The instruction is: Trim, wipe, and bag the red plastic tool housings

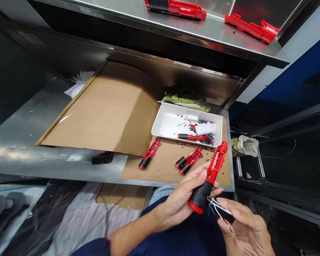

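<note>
We see a long plastic shell (209, 177), red with a black end, low at 5 o'clock, in front of the steel table (21, 149). Its long side runs from 7 o'clock up to 1 o'clock, red tip up. Our left hand (180, 202) wraps its fingers round it. Our right hand (242, 227) pinches small metal clippers (218, 209) right by the black end. On the table we count two cardboard sheets (106, 106) and one white tray (165, 122). There are six more shells (149, 153): two at 12 o'clock, three on cardboard, one in the tray.

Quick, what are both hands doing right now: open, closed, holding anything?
Left hand: closed around a red and black plastic housing.
Right hand: closed on a small metal clipper, at the housing's black end.
</note>
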`<state>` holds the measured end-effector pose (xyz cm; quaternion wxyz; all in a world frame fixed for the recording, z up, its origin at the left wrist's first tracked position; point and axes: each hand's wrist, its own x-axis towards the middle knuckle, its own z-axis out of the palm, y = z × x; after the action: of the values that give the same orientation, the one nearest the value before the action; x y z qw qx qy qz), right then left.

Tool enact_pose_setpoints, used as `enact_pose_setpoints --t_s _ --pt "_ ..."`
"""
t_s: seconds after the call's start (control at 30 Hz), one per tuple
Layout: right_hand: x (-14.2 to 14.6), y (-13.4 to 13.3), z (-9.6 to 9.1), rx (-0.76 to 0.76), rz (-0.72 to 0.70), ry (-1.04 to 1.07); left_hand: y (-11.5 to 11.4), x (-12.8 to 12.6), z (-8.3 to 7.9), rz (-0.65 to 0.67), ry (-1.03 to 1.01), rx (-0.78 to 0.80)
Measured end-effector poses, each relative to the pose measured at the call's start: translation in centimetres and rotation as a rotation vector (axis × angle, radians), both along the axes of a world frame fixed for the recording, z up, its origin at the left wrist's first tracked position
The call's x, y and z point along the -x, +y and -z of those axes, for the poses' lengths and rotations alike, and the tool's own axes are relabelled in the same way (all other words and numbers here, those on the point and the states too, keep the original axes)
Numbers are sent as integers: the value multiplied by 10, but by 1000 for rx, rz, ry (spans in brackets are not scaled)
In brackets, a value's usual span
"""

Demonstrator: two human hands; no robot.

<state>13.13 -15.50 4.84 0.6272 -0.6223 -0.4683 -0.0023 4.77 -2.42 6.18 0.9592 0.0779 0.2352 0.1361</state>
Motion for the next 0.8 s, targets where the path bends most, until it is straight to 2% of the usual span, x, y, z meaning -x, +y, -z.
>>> enact_pose_setpoints --t_s 0.2,0.53,0.8 --pt "3 1 -1 17 -7 20 0 -1 1 1 50 -4" --pt "10 9 -5 -15 79 61 1 -2 -3 15 68 -41" --pt "8 9 -4 -10 55 79 1 -3 0 41 67 -56"
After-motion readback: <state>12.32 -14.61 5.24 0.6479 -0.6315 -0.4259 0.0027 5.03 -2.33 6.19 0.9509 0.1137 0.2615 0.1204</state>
